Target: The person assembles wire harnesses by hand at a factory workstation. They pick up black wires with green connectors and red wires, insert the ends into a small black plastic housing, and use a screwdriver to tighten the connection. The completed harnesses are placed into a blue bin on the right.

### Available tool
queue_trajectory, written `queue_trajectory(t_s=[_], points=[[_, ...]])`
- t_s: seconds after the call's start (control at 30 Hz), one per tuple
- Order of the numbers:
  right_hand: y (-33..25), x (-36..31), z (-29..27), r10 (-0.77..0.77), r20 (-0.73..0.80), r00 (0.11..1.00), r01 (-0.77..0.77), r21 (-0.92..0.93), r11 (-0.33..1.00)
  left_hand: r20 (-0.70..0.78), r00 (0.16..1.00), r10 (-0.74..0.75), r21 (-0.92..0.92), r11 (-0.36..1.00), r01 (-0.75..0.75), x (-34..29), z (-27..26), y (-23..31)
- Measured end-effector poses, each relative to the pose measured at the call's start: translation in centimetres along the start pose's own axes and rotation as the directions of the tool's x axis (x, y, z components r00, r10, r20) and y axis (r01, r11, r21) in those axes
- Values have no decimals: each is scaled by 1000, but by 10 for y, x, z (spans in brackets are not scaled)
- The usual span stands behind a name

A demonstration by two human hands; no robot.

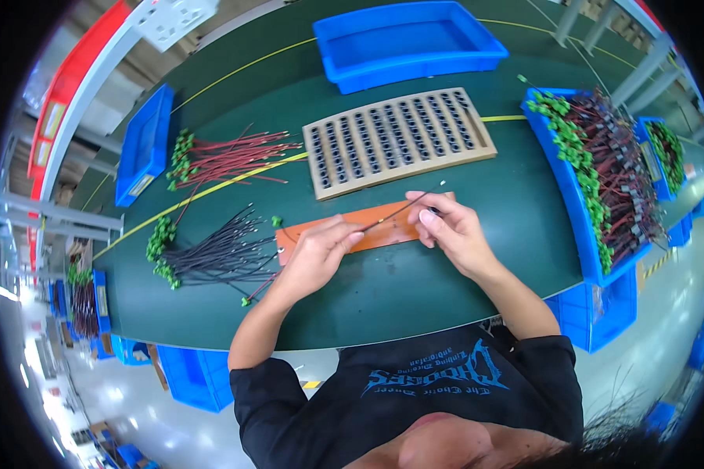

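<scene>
Both forearms reach in from six o'clock, wrists bent inward. The left hand [317,246] pinches a thin dark wire [396,213]; the right hand [455,230] has its fingertips drawn together on a small black piece [435,209]. The wire, nearly straight and pale-tipped, slants from the left fingertips towards two o'clock, past the right fingers, above an orange board [383,238] on the green worktop [524,227].
</scene>
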State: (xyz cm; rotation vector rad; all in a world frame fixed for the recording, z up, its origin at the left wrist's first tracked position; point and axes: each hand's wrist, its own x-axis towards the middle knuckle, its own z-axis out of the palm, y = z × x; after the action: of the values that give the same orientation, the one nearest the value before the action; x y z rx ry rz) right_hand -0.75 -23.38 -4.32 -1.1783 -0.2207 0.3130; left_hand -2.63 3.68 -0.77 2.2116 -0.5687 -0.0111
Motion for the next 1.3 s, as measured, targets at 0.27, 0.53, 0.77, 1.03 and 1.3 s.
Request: queue_trajectory(t_s=[0.27,0.53,0.77,1.03,1.3], points=[[7,1,-15,-17,-37,999,18,11,1000,174,974,-143,-205,962,178,5,17,9],[11,-8,8,-147,61,987,157,-220,963,343,906,-250,-278,894,352,20,19,20],[8,-10,2,-273,137,952,304,-518,799,405,898,-170,-332,888,318,30,23,20],[-1,-11,7,-101,19,995,103,-205,973,241,970,-33,-410,902,133,27,34,18],[-3,-8,-2,-174,29,984,175,-251,952,340,909,-239,-424,824,376,24,26,19]])
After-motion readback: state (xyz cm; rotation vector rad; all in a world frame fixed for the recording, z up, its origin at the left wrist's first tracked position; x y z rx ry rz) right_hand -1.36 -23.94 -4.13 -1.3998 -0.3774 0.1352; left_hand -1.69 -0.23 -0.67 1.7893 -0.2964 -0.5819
